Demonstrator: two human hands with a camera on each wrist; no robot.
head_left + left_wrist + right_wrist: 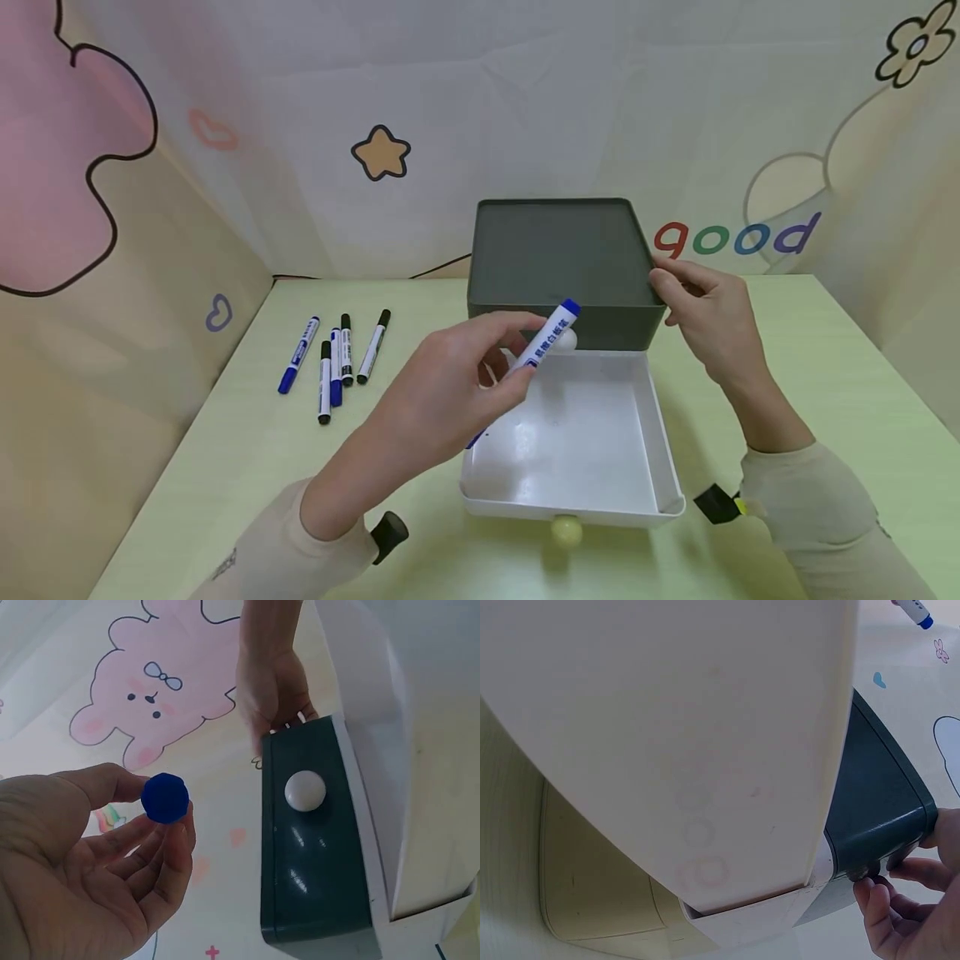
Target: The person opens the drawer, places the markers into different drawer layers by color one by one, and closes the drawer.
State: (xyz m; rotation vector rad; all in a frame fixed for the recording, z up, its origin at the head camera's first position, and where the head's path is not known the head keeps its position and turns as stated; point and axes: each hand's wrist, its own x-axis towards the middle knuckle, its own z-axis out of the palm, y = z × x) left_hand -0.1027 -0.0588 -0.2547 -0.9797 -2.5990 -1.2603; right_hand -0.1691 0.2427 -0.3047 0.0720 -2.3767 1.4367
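My left hand [457,387] pinches a whiteboard marker [551,335] with a white body and blue end. It holds the marker, tilted, above a pulled-out white drawer [573,510]. The marker's blue end [165,799] faces the camera in the left wrist view. Under the hand, a blue tip [476,438] shows by the drawer's left wall, the rest hidden. My right hand [712,321] grips the right side of the dark green drawer box [562,250], thumb at its top edge. Fingertips [881,900] curl in at that side in the right wrist view.
Several markers lie on the table left of the box, including a blue-capped marker [298,356] and a black-capped marker [373,347]. A white knob [305,791] sits on the box front; a pale round knob [566,531] is on the drawer front. A printed curtain [450,100] hangs behind.
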